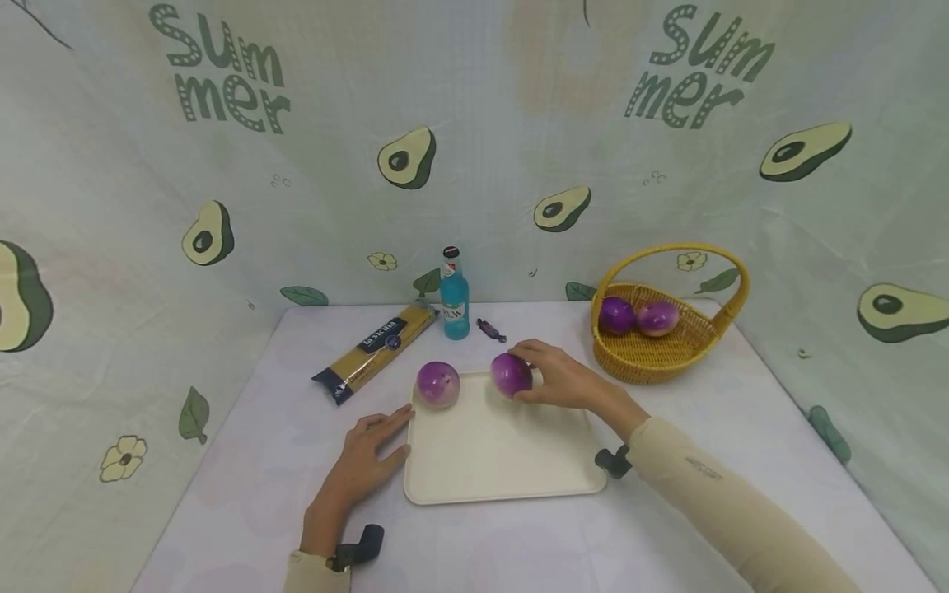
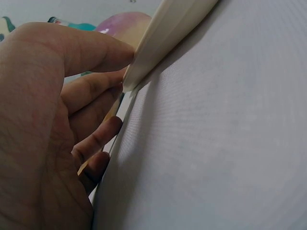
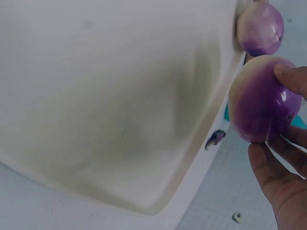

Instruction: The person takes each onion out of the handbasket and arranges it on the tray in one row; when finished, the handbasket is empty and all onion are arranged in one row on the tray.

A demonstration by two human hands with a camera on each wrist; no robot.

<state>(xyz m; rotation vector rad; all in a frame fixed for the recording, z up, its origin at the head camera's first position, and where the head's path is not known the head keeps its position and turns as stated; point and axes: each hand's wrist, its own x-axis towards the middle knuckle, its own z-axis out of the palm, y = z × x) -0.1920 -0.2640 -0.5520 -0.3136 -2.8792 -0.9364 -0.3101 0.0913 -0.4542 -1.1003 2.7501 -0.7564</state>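
A purple-and-white turnip [image 1: 511, 375] is held in my right hand [image 1: 552, 375], thumb on one side and fingers on the other, over the far side of a cream tray [image 1: 504, 461]. The right wrist view shows the same turnip [image 3: 261, 100] between the thumb and fingertips. Another turnip [image 1: 438, 385] rests in the tray's far left corner. My left hand [image 1: 365, 457] is beside the tray's left edge with fingers loosely extended. In the left wrist view its fingertips touch the tray's rim [image 2: 144, 62].
A yellow wicker basket [image 1: 645, 362] with two purple vegetables [image 1: 657, 318] stands at the back right. Behind the tray are a blue bottle [image 1: 455, 301], a small wrapped candy [image 1: 491, 330] and a pack of spaghetti [image 1: 378, 346]. A printed curtain [image 1: 474, 99] hangs behind the table.
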